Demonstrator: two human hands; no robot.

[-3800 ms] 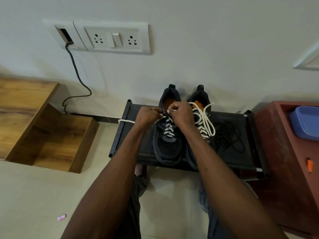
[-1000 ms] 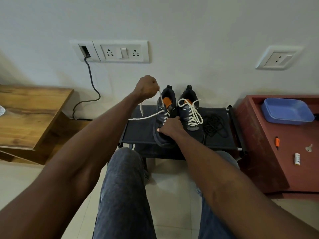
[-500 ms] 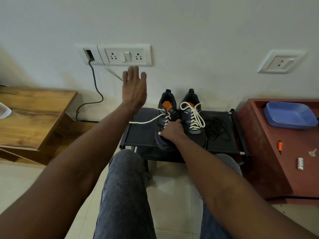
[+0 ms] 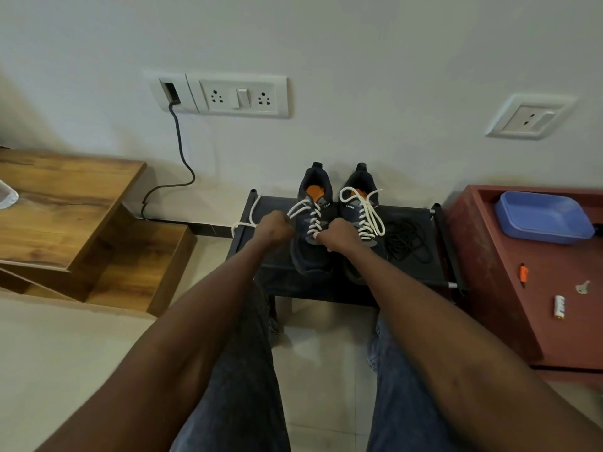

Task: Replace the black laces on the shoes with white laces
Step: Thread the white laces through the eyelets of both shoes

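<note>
Pinching the white lace [image 4: 301,208] in our left hand [image 4: 273,228], right hand [image 4: 339,235] steadying the left shoe [image 4: 310,249]; last eyelets, next we snug and tie.

Both shoes: the left shoe [image 4: 311,246] and right shoe [image 4: 359,203] are dark navy to black, with orange insoles. White laces [image 4: 363,208] cross in a zigzag pattern. Removed laces [image 4: 408,238] are black. Rack [image 4: 434,262] is black, with frame tips apparently silver. Cabinet [image 4: 522,256] is reddish-brown; tray [image 4: 543,216] blue. Shelf [image 4: 65,197] shows brown wood grain. Wall [image 4: 359,44] and switch plate [image 4: 238,96] are off-white. Trousers [image 4: 248,386] are dark blue denim.
</note>
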